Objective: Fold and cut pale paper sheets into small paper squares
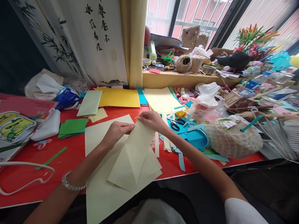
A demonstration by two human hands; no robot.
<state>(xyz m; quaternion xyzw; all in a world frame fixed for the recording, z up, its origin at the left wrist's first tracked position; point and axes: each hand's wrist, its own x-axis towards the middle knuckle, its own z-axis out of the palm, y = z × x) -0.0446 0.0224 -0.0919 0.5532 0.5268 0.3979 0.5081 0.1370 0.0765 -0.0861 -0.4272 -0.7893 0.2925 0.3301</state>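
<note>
Both your hands are on the folded sheet (132, 160), pale cream-green paper in the middle of the frame. Your left hand (119, 130) comes in from the lower left, its grip narrow, thumb and fingertips pinched together at the sheet's upper left edge. Your right hand (151, 119) reaches in from the lower right, and its grip is closed on the top end of the same paper. Your two sets of fingertips are near each other but apart. The sheet slants from the centre down towards the lower left, with creases meeting in its lower part.

Under it you have a large pale sheet (102, 199), which runs to the bottom edge of the frame and covers part of the red worktop (71, 149). On your left wrist is a beaded bracelet (72, 185).

Just right of your right hand lie scissors (177, 122) with black handles, among pale and blue paper strips. Left of centre you have green squares (73, 127) in a loose pile; above them is a pale paper stack (90, 102), touching a yellow sheet (120, 97). Right of centre sits a round thing in white netting (233, 140), a blue-green straw (251, 123) sticking out of it. At the upper right, a ball of twine (181, 65) rests on the ledge below the window.
</note>
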